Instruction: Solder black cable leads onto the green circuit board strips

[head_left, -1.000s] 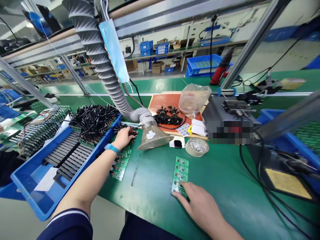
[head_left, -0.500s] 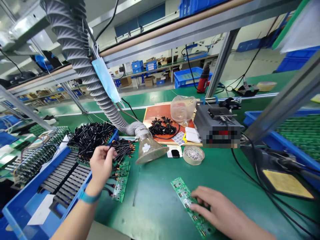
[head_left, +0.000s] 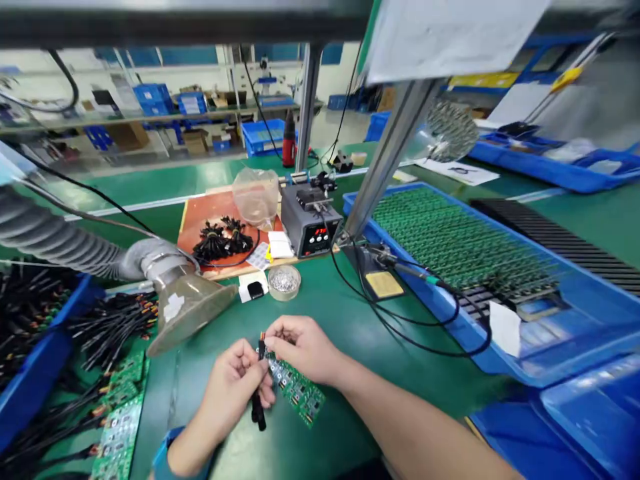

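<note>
My left hand (head_left: 235, 387) is closed on a thin black wired connector (head_left: 259, 400) held upright, its tip at the top end of a green circuit board (head_left: 299, 395). My right hand (head_left: 303, 347) pinches that same end of the board and lifts it off the green bench mat (head_left: 350, 320). Both hands meet just in front of me, near the bench's front edge.
A clear fume funnel on a grey hose (head_left: 185, 303) sits left of my hands. Loose black connectors (head_left: 113, 323) and more boards (head_left: 120, 427) lie at the left. Behind are a solder station (head_left: 310, 230), a tin of solder wool (head_left: 284, 281), and a blue tray of boards (head_left: 450, 247) at the right.
My left hand left the connector pile with one black connector and came to the middle. My right hand lifted the board's end to meet it. The view swung right.
</note>
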Action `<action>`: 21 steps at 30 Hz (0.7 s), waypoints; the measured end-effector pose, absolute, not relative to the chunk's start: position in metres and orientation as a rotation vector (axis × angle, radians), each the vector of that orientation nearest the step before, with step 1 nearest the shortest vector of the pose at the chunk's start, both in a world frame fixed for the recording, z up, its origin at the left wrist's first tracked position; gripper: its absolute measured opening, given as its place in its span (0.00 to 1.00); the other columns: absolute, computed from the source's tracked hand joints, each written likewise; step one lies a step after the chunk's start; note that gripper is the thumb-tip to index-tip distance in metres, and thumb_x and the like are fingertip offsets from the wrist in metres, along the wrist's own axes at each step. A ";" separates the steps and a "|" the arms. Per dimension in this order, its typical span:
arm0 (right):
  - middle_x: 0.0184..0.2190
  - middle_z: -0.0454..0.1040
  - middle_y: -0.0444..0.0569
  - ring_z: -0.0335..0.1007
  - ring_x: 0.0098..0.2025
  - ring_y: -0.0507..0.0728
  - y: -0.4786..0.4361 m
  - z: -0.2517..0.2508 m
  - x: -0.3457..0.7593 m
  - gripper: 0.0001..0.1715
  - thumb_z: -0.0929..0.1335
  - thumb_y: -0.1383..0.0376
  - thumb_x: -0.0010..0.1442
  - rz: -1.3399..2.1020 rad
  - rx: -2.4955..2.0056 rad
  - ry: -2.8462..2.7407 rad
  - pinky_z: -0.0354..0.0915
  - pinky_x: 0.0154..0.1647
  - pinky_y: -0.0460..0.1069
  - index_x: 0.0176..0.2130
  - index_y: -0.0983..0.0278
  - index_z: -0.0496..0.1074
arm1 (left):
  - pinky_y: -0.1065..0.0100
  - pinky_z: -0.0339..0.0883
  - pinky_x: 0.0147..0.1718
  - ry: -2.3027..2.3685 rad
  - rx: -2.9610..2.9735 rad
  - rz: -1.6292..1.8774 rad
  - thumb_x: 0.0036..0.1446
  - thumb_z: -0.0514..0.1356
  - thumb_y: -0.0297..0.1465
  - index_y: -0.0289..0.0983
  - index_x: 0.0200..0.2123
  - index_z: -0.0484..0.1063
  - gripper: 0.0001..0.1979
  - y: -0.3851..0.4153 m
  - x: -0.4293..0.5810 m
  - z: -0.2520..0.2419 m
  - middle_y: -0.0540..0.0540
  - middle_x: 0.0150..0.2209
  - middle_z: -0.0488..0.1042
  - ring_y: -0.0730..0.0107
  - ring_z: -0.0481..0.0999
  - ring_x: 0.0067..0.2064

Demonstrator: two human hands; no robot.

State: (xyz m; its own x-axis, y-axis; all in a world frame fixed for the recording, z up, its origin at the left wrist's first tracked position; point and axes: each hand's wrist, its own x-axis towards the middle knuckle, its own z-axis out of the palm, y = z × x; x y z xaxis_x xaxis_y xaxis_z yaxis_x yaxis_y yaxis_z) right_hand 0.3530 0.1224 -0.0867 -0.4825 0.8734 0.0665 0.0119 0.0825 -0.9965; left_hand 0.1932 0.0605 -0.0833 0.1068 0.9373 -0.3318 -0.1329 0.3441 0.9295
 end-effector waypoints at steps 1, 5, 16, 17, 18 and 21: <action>0.26 0.75 0.44 0.68 0.26 0.50 0.123 -0.089 0.354 0.08 0.70 0.61 0.59 1.503 -0.910 -1.651 0.64 0.28 0.45 0.32 0.64 0.75 | 0.72 0.71 0.18 1.194 0.878 0.945 0.50 0.71 0.48 0.39 0.29 0.59 0.26 0.058 0.192 -0.087 0.51 0.21 0.76 0.70 0.76 0.18; 0.24 0.74 0.43 0.69 0.25 0.50 0.126 -0.094 0.357 0.08 0.71 0.61 0.59 1.643 -0.976 -1.636 0.65 0.26 0.45 0.31 0.63 0.74 | 0.76 0.69 0.17 1.214 0.876 0.879 0.53 0.71 0.46 0.38 0.29 0.61 0.24 0.053 0.188 -0.091 0.51 0.22 0.77 0.73 0.76 0.18; 0.25 0.77 0.44 0.69 0.25 0.50 0.114 -0.102 0.353 0.08 0.69 0.62 0.61 1.725 -0.975 -1.700 0.65 0.27 0.45 0.32 0.63 0.74 | 0.71 0.76 0.27 1.317 1.061 0.978 0.61 0.65 0.39 0.36 0.37 0.72 0.12 0.050 0.183 -0.088 0.48 0.25 0.78 0.72 0.79 0.26; 0.25 0.77 0.44 0.69 0.25 0.50 0.114 -0.102 0.353 0.08 0.69 0.63 0.61 1.694 -0.978 -1.719 0.65 0.27 0.45 0.31 0.63 0.73 | 0.71 0.75 0.27 1.328 1.076 0.985 0.61 0.65 0.38 0.36 0.37 0.72 0.11 0.049 0.183 -0.088 0.49 0.26 0.79 0.71 0.79 0.27; 0.25 0.77 0.44 0.69 0.25 0.50 0.114 -0.101 0.353 0.08 0.69 0.63 0.61 1.664 -0.983 -1.739 0.65 0.26 0.45 0.31 0.63 0.73 | 0.71 0.75 0.28 1.326 1.077 0.988 0.61 0.65 0.38 0.36 0.38 0.72 0.11 0.049 0.183 -0.088 0.49 0.26 0.78 0.71 0.79 0.27; 0.25 0.77 0.44 0.69 0.25 0.49 0.114 -0.098 0.354 0.08 0.69 0.63 0.62 1.627 -0.977 -1.769 0.64 0.26 0.45 0.31 0.63 0.74 | 0.72 0.73 0.25 1.235 0.977 0.958 0.62 0.65 0.40 0.36 0.38 0.71 0.14 0.051 0.181 -0.088 0.50 0.25 0.78 0.72 0.77 0.25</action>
State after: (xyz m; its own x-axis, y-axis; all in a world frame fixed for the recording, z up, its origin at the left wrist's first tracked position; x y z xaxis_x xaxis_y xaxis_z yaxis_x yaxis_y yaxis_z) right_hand 0.3542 0.1142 -0.0978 -0.5910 0.8023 -0.0832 0.1496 0.0077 -0.9887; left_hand 0.1809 0.0511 -0.0880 0.0872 0.9514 -0.2954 -0.0497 0.3003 0.9526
